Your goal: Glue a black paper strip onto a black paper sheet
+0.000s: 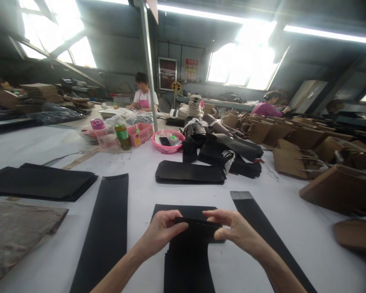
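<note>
Between my two hands a black sheet (189,252) hangs down toward the front of the table, its upper edge raised. My left hand (166,228) pinches that edge at its left end, thumb on the near side. At the right end my right hand (228,228) grips the edge between thumb and fingers. Just behind lies another flat black piece (189,211), partly covered by the raised edge. A long black strip (108,219) lies to the left of my hands, and a second black strip (262,228) slants away on the right.
Black stacks lie at left (39,181) and ahead (189,173). A pink basin (167,148), a green-labelled bottle (123,136) and a pink basket (140,134) stand farther back. Brown bags (341,187) crowd the right side. Two people sit working beyond.
</note>
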`<state>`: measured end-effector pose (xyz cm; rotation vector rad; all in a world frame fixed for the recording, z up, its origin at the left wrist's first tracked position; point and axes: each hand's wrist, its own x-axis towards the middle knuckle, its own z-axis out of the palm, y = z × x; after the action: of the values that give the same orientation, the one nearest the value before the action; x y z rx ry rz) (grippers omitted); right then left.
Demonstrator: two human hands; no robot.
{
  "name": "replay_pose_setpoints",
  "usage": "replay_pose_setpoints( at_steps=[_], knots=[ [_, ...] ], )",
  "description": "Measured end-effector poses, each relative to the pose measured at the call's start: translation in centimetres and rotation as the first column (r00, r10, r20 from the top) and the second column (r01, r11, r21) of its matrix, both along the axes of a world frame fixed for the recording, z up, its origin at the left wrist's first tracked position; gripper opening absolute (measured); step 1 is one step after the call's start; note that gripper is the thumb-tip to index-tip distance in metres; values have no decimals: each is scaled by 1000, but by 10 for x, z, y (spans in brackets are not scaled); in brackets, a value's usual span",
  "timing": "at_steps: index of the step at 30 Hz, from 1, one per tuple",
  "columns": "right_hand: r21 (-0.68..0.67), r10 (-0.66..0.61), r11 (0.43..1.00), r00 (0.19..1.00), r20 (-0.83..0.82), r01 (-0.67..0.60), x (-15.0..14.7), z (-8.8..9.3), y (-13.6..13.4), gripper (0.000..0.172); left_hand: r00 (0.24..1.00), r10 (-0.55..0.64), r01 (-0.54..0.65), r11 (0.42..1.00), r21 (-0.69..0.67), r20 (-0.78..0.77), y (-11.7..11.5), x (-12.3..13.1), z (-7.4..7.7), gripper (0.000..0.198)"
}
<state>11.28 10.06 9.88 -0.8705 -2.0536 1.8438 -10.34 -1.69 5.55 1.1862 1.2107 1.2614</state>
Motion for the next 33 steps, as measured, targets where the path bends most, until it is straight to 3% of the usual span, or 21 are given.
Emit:
replay_pose_setpoints(
  at_steps=[1, 4, 9, 13, 16, 24, 28, 33],
  knots=[
    [72, -13, 997, 1000, 18, 11, -2, 3, -1, 46, 1000, -4, 4, 1000, 3, -11, 1, 1, 0, 28],
    [285, -33, 958, 997, 65, 13, -13, 11, -10, 18, 1000, 2, -2, 1000, -5, -23, 2, 5, -2, 28],
    [464, -65, 886, 992, 105, 9, -26, 16, -24, 21, 996, 33, -30, 999, -36, 83, -1, 7, 1, 25],
    [462, -32, 887, 994, 109, -22, -25, 16, -26, 21, 992, 126, -126, 992, 20, 12, -3, 10, 6, 24],
    [455, 15, 888, 994, 105, -61, -24, 19, -28, 18, 991, 132, -131, 990, 45, -30, -2, 14, 8, 24],
    [600, -58, 799, 991, 120, -26, -29, 31, -41, 16, 984, 170, -164, 982, 98, -46, -3, 26, 20, 18],
    [541, -47, 840, 989, 143, -39, -22, 33, -38, 18, 985, 168, -160, 977, 143, -44, -8, 25, 25, 15],
    [489, -46, 872, 989, 139, -28, -4, 33, -31, 19, 992, 127, -128, 986, 105, 17, -11, 21, 25, 17]
  ],
)
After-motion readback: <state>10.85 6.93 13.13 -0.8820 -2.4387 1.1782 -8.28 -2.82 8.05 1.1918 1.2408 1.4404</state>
